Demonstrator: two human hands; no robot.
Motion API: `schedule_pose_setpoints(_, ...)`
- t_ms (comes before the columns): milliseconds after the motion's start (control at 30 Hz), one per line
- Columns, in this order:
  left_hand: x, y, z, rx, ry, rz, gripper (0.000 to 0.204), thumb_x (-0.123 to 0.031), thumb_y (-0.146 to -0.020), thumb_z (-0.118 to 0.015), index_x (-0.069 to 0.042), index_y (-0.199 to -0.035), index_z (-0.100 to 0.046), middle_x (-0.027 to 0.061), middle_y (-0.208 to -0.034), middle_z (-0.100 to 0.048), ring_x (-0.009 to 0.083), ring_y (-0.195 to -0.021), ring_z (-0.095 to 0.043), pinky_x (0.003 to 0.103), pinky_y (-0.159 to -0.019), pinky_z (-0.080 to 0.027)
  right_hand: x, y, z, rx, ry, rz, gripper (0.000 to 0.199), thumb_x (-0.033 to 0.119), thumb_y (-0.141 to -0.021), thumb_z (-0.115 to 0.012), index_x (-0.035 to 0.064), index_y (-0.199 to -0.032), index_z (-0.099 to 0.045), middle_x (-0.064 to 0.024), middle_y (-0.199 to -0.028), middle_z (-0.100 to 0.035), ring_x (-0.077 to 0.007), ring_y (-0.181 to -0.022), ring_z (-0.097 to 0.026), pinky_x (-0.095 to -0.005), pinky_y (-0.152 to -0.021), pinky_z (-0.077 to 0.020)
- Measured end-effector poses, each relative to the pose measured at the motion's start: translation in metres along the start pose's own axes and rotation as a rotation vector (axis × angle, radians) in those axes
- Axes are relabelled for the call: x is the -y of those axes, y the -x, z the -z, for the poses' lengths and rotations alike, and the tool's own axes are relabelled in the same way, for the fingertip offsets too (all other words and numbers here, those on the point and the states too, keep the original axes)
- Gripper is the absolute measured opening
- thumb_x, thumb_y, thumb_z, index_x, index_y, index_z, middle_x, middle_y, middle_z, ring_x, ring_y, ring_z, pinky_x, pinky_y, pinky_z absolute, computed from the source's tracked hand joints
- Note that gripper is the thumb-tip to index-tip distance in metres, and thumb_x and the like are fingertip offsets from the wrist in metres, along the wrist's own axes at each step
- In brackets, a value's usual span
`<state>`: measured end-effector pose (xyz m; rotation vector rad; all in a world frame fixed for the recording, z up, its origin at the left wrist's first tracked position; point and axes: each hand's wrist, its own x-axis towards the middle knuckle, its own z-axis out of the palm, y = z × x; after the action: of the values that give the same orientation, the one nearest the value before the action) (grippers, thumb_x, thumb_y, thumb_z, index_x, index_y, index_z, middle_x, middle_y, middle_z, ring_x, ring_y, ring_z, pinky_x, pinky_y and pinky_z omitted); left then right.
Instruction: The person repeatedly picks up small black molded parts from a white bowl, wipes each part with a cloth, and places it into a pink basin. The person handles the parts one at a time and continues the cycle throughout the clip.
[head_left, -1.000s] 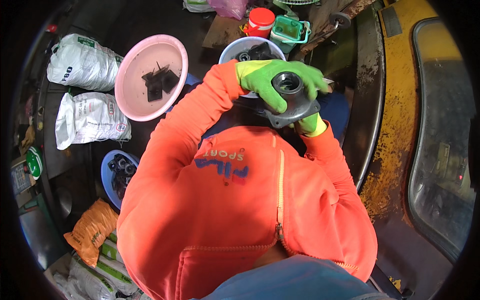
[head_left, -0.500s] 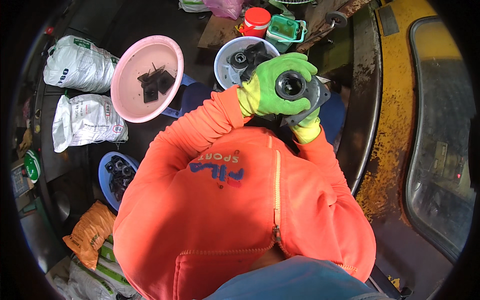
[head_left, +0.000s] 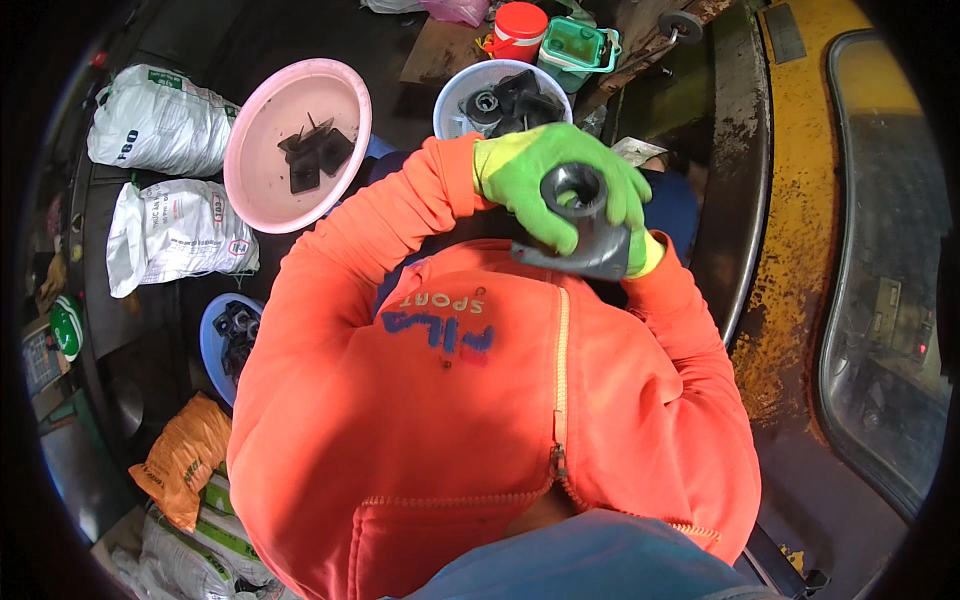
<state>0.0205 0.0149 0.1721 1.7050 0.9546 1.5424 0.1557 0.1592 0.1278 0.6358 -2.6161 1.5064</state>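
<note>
In front of my chest I hold a black molded part (head_left: 590, 240) with a round hollow neck and a flat, square-looking flange, tilted. My left hand (head_left: 535, 180), in a green glove with a yellow cuff, is closed around the neck, fingers on its far side and thumb on the near side. My right hand (head_left: 645, 254) supports the flange from behind on the right; the part hides most of its fingers. Just beyond my hands, a white-blue basin (head_left: 446, 112) contains several similar black parts (head_left: 520, 98).
Left of it stands a pink basin (head_left: 248, 150) with a few black pieces. A blue basin (head_left: 212, 350) of black parts sits lower left, near white sacks (head_left: 165, 120) and an orange bag (head_left: 185, 455). A red-lidded jug (head_left: 518, 30) and green container (head_left: 575, 50) stand beyond; yellow machinery (head_left: 785, 250) flanks my right.
The black part has come nearer my chest and tilted, so its flange now points toward me. Both hands have moved slightly nearer with it, uncovering more of the basin beyond.
</note>
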Motion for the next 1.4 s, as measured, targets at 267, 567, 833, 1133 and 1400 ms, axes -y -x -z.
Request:
schedule_pose_setpoints(267, -0.017, -0.013, 0.038, 0.063, -0.247, 0.106, 0.064, -0.032, -0.063, -0.078, -0.006, -0.119, -0.063, 0.0157, -0.134, -0.056, 0.0343, -0.129, -0.048, 0.045, -0.103, -0.04, -0.013, -0.04, -0.002, -0.415, -0.001, 0.08, 0.078, 0.021, -0.063, -0.088, 0.0039, -0.129, -0.049, -0.0096, -0.121, -0.055, -0.0216, -0.112, -0.055, -0.0356, -0.093, -0.0455)
schedule_pose_setpoints(567, 0.023, -0.006, -0.022, -0.727, -0.537, -0.029, 0.05, -0.012, -0.063, -0.086, -0.006, -0.108, -0.064, 0.0111, -0.124, -0.062, 0.0271, -0.122, -0.053, 0.04, -0.1, -0.044, -0.007, -0.028, -0.007, -0.623, -0.39, -0.105, 0.041, 0.018, -0.099, -0.047, 0.0051, -0.138, -0.041, -0.0057, -0.133, -0.05, -0.0176, -0.125, -0.048, -0.0327, -0.101, -0.0412)
schedule_pose_setpoints(833, -0.001, -0.011, -0.02, -0.541, -0.416, -0.044, 0.046, -0.013, -0.066, -0.083, -0.009, -0.107, -0.063, 0.0113, -0.119, -0.064, 0.0281, -0.113, -0.059, 0.044, -0.105, -0.039, 0.009, -0.028, 0.012, -0.312, -0.244, -0.094, 0.048, 0.025, -0.092, -0.055, 0.0087, -0.136, -0.042, -0.0097, -0.133, -0.048, -0.0194, -0.126, -0.046, -0.0329, -0.102, -0.0394)
schedule_pose_setpoints(1133, 0.002, -0.007, -0.006, -0.14, -0.22, -0.149, 0.044, -0.027, -0.064, -0.084, -0.011, -0.101, -0.066, 0.0113, -0.111, -0.068, 0.0333, -0.112, -0.061, 0.057, -0.11, -0.028, 0.028, -0.008, 0.027, -0.01, 0.094, -0.016, 0.07, 0.02, -0.073, -0.081, 0.0084, -0.134, -0.05, -0.0084, -0.132, -0.055, -0.0225, -0.124, -0.053, -0.0377, -0.102, -0.0451)
schedule_pose_setpoints(1400, 0.005, -0.014, -0.01, 0.235, 0.261, -0.122, 0.047, -0.026, -0.058, -0.088, -0.009, -0.095, -0.067, 0.0127, -0.105, -0.07, 0.0392, -0.115, -0.058, 0.059, -0.112, -0.017, -0.001, 0.004, 0.01, 0.126, -0.237, -0.021, 0.054, 0.033, -0.085, -0.065, 0.0091, -0.13, -0.051, -0.0027, -0.108, -0.056, -0.013, -0.086, -0.043, -0.0291, -0.072, -0.0333)
